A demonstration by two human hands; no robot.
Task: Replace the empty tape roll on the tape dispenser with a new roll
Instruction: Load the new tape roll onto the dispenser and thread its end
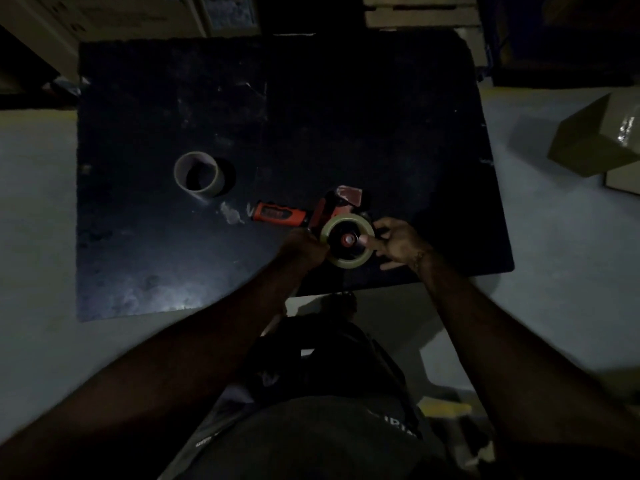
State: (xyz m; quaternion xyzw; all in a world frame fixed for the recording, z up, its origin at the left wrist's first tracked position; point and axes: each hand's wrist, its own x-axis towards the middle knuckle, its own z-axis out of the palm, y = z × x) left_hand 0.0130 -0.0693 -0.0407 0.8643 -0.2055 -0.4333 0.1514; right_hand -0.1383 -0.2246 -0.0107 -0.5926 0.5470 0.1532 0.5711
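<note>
An orange and black tape dispenser (pixel 281 213) lies on its side on the dark table (pixel 311 116), handle pointing left. A new clear tape roll (pixel 347 263) sits around the dispenser's hub, whose red centre shows. My left hand (pixel 304 245) grips the roll's left edge and the dispenser frame. My right hand (pixel 398 244) touches the roll's right side, one finger reaching toward the hub. The empty cardboard core (pixel 198 173) stands apart at the table's left.
A crumpled scrap of clear tape (pixel 231 213) lies between the core and the handle. Cardboard boxes (pixel 595 140) sit on the floor to the right, and more boxes (pixel 420 10) stand behind the table. The scene is dim.
</note>
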